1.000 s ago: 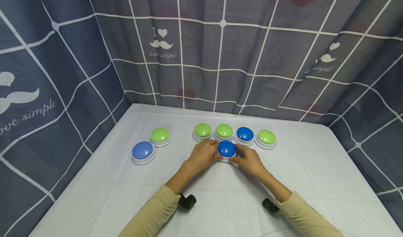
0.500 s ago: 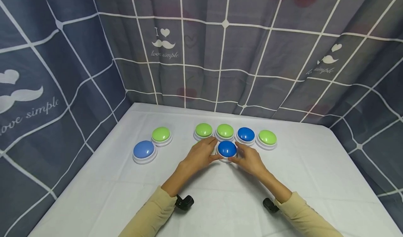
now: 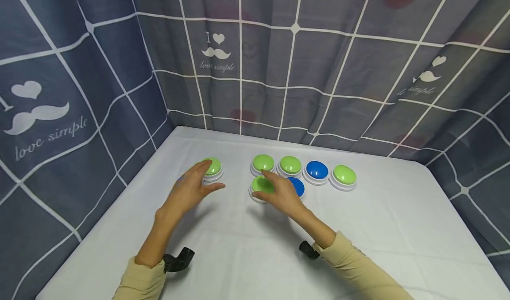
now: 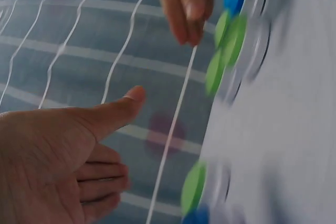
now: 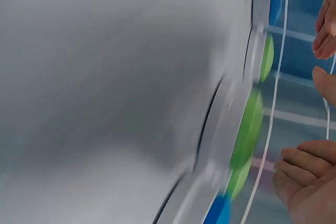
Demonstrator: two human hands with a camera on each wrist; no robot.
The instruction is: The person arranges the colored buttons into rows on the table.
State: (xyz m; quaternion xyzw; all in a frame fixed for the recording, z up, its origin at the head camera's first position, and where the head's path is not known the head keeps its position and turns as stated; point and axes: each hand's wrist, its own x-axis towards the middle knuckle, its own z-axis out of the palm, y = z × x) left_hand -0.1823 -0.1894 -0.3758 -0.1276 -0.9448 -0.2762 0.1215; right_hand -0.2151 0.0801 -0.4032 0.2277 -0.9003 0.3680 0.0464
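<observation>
My left hand (image 3: 184,192), fingers and thumb spread apart, hovers over the left pair of domed push buttons. The green button (image 3: 215,166) there shows past the fingertips; its blue neighbour (image 4: 196,216) is almost wholly covered in the head view. Nothing is in that hand. My right hand (image 3: 285,195) hangs over the front two buttons of the right group, thumb and fingers parted. Its fingertips overlap the front green button (image 3: 260,183) in the head view, and the hand partly hides the front blue button (image 3: 298,186). All have white round bases.
Behind the front pair stands a row: two green buttons (image 3: 263,162) (image 3: 290,164), a blue one (image 3: 317,169) and a green one (image 3: 345,174). They stand on a white-covered table (image 3: 239,255). A dark checked curtain (image 3: 263,60) hangs along its back and sides.
Both hands have left the front blue button. My left hand has swung left to the left pair; my right hand has shifted left over the front green button. The view has turned slightly left.
</observation>
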